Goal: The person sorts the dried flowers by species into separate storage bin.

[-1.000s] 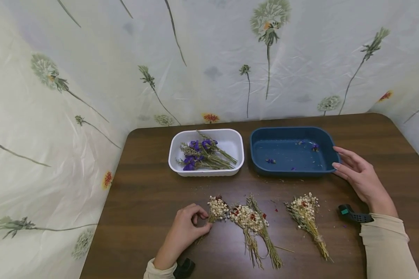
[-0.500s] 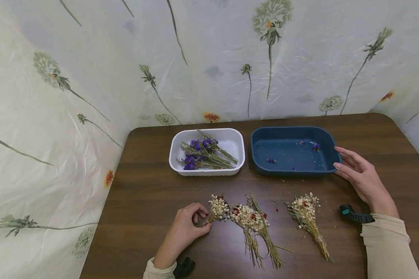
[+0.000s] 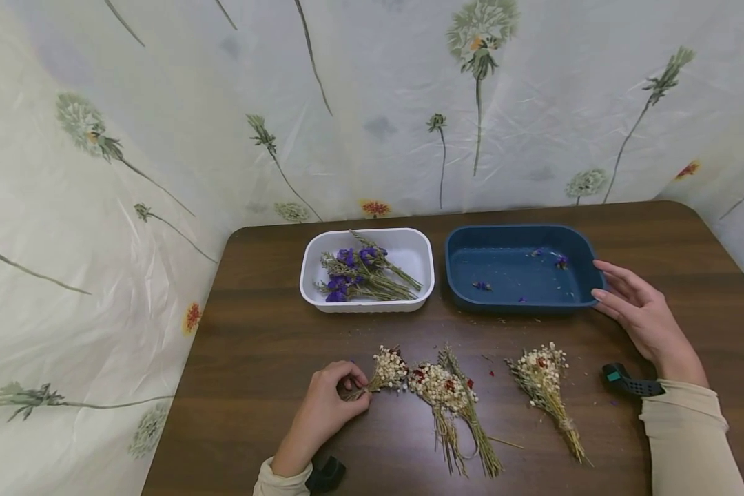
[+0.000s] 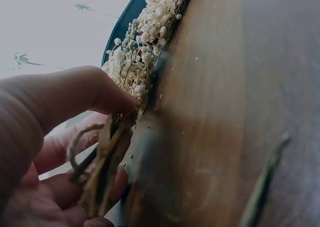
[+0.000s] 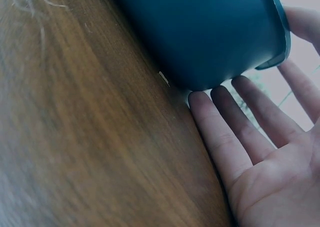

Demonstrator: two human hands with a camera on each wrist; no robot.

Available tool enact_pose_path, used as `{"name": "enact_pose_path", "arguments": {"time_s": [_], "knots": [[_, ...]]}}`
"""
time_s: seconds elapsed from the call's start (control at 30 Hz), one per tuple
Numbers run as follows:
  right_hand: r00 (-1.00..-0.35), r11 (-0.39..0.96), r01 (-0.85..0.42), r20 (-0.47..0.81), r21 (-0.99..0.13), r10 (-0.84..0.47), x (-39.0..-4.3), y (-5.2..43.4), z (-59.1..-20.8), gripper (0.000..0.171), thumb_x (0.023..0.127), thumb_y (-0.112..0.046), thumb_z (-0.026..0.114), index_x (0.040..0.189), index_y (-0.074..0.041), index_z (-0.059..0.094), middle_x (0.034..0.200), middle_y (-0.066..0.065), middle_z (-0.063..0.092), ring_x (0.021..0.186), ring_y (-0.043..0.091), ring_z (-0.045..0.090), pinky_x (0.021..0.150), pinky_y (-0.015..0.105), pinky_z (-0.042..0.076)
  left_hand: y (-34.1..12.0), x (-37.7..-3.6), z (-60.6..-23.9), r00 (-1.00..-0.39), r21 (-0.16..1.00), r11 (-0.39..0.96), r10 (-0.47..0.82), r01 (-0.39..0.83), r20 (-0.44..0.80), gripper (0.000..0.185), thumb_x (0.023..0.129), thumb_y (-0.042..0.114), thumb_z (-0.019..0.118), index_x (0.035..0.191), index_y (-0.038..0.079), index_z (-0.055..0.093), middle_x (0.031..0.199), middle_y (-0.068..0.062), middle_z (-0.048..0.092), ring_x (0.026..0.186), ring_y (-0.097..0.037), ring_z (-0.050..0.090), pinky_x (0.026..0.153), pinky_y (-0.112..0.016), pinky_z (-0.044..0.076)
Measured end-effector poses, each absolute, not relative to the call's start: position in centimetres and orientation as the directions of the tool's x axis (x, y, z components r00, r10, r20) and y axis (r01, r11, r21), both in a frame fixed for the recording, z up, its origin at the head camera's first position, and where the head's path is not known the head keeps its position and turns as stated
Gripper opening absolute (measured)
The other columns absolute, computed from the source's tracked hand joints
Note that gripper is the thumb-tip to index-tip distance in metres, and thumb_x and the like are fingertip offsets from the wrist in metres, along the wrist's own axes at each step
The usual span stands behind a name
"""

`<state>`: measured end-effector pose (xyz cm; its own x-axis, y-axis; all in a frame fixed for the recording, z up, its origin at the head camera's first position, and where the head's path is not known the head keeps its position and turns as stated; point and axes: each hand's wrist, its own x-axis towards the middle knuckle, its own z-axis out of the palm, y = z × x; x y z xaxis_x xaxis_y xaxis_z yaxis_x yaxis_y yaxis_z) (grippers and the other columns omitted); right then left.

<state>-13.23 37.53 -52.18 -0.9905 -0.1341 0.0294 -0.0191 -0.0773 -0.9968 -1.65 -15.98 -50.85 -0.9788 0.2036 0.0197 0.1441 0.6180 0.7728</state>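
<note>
Left hand (image 3: pixel 325 413) pinches stems of small white bunch (image 3: pixel 387 368), lower centre. Right hand (image 3: pixel 638 313), fingers spread straight, seemingly touching blue tray (image 3: pixel 585 275), centre right.

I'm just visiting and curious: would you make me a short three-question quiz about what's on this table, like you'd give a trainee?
1. True or false: the white tray holds the purple flower sprigs.
2. Which thing does the left hand grip? A) the blue tray B) the stems of the leftmost white bunch C) a purple sprig
3. Fill in: the right hand rests, fingers straight, against the side of the ____ tray.

Key:
1. True.
2. B: the fingers curl round the stems of the leftmost white bunch.
3. Blue: it touches the blue tray.
</note>
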Motion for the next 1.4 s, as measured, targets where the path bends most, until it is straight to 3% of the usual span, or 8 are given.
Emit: {"name": "enact_pose_path", "arguments": {"time_s": [0.37, 0.63, 0.8, 1.0, 1.23, 1.4], "knots": [[-0.991, -0.088, -0.018, 0.029, -0.996, -0.129, -13.2, 37.7, -52.1, 0.057, 0.104, 0.005, 0.052, 0.158, -0.005, 0.039, 0.159, -0.005, 0.043, 0.121, -0.005, 0.060, 0.087, 0.014, 0.057, -16.0, -1.6, -50.9, -0.978, 0.790, 0.601, 0.209, 0.122, -0.007, 0.012, 0.081, 0.011, 0.084, 0.082, 0.019, 0.075, 0.075, 0.004, 0.063, 0.072, -0.007, 0.052, 0.066, -0.020, 0.044], [-0.992, -0.083, -0.012, 0.022, -0.996, -0.123, -13.1, 37.8, -52.3, 0.057, 0.104, 0.004, 0.052, 0.159, -0.006, 0.039, 0.161, -0.005, 0.041, 0.122, -0.005, 0.059, 0.087, 0.013, 0.057, -16.3, -1.9, -50.7, -0.978, 0.847, 0.520, 0.211, 0.109, -0.004, 0.013, 0.082, 0.006, 0.082, 0.082, 0.017, 0.076, 0.077, 0.008, 0.071, 0.070, -0.003, 0.063, 0.065, -0.021, 0.051], [-0.991, -0.075, -0.009, 0.020, -0.997, -0.134, -13.1, 37.7, -52.3, 0.058, 0.105, 0.004, 0.051, 0.160, -0.006, 0.037, 0.164, -0.004, 0.037, 0.126, -0.006, 0.053, 0.088, 0.012, 0.056, -16.6, -2.1, -50.3, -0.981, 0.865, 0.490, 0.196, 0.111, 0.015, 0.015, 0.081, 0.004, 0.083, 0.081, 0.017, 0.076, 0.076, 0.006, 0.072, 0.066, -0.003, 0.063, 0.055, -0.019, 0.045], [-0.990, -0.073, -0.006, 0.017, -0.997, -0.141, -13.2, 37.7, -52.2, 0.058, 0.105, 0.004, 0.051, 0.160, -0.007, 0.036, 0.164, -0.005, 0.036, 0.129, -0.006, 0.049, 0.089, 0.012, 0.055, -16.9, -2.2, -50.0, -0.982, 0.881, 0.459, 0.188, 0.114, 0.029, 0.014, 0.082, 0.006, 0.084, 0.082, 0.019, 0.077, 0.079, 0.005, 0.072, 0.067, -0.004, 0.063, 0.055, -0.019, 0.042], [-0.991, -0.057, 0.003, 0.005, -0.998, -0.134, -13.2, 37.7, -52.3, 0.058, 0.105, 0.002, 0.052, 0.160, -0.008, 0.037, 0.165, -0.005, 0.036, 0.128, -0.007, 0.050, 0.089, 0.012, 0.055, -16.7, -2.5, -49.3, -0.975, 0.884, 0.426, 0.188, 0.190, 0.119, 0.018, 0.080, 0.004, 0.085, 0.080, 0.019, 0.075, 0.078, 0.005, 0.072, 0.066, -0.006, 0.063, 0.054, -0.018, 0.040], [-0.991, -0.050, 0.000, 0.006, -0.999, -0.136, -13.2, 37.6, -52.2, 0.058, 0.105, 0.002, 0.052, 0.160, -0.008, 0.037, 0.164, -0.005, 0.037, 0.127, -0.007, 0.051, 0.089, 0.012, 0.055, -16.3, -3.2, -48.4, -0.966, 0.876, 0.420, 0.204, 0.236, 0.162, 0.022, 0.080, 0.003, 0.085, 0.080, 0.022, 0.074, 0.079, 0.007, 0.071, 0.068, -0.004, 0.063, 0.055, -0.022, 0.046]]}}
